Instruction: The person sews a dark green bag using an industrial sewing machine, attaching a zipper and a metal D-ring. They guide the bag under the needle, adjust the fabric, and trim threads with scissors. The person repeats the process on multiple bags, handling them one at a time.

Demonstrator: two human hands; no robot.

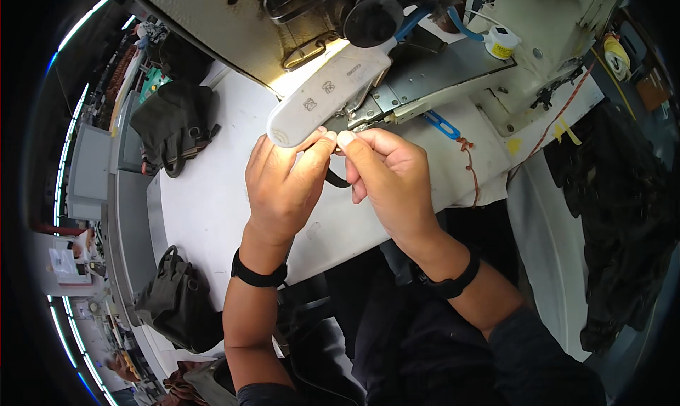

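Observation:
My left hand (283,183) and my right hand (389,172) meet at the fingertips under the sewing machine (453,66). Together they pinch a narrow black strap (337,179) that loops down between them. The fingertips sit just below the machine's white lamp bar (326,94) and beside the metal needle area. Both wrists wear black bands. How far the strap runs under the machine is hidden by my fingers.
The white table (212,193) carries a dark bag piece (173,123) at the far left and another black bag (177,300) at the near left edge. A pile of black fabric (623,215) hangs at the right. A blue clip (443,126) and orange thread (471,165) lie near the machine.

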